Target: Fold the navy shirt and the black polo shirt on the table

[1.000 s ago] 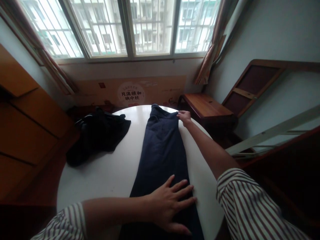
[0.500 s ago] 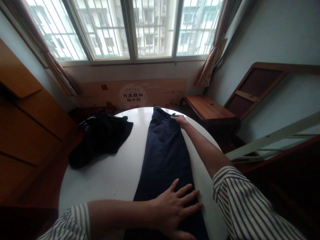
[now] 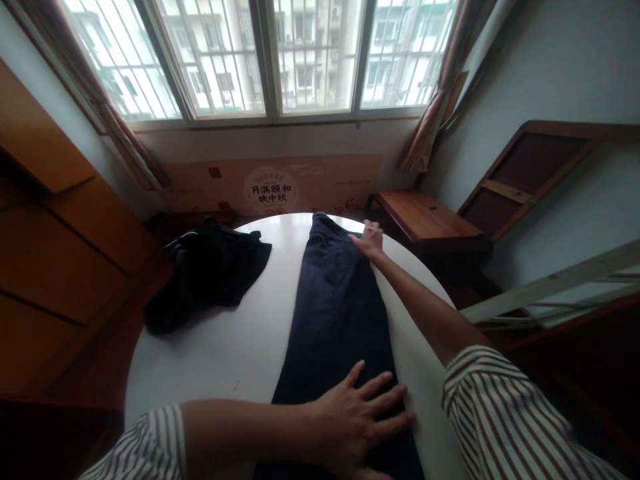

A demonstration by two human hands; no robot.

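Observation:
A pair of dark navy trousers (image 3: 340, 313), folded lengthwise, lies on the white round table (image 3: 210, 360) with its waist end towards the window. My left hand (image 3: 357, 417) rests flat across the near part of the trousers, its fingers spread. My right hand (image 3: 369, 240) is at the waist end's right corner, with the thumb apart from the other fingers and against the cloth edge. Nothing shows gripped in it. To the left, a crumpled black garment (image 3: 210, 273) lies on the table and hangs slightly past its rim.
Beyond the table's far right edge stands a low wooden stool or bench (image 3: 430, 217). Wooden cabinets (image 3: 55, 267) are on the left. A printed cardboard panel (image 3: 320, 183) is below the barred window, and a pale rail (image 3: 565, 277) runs at right.
My right hand has let go of the trousers' waist corner and its fingers have opened outward. My left hand stays spread on the cloth. The whole view has shifted slightly.

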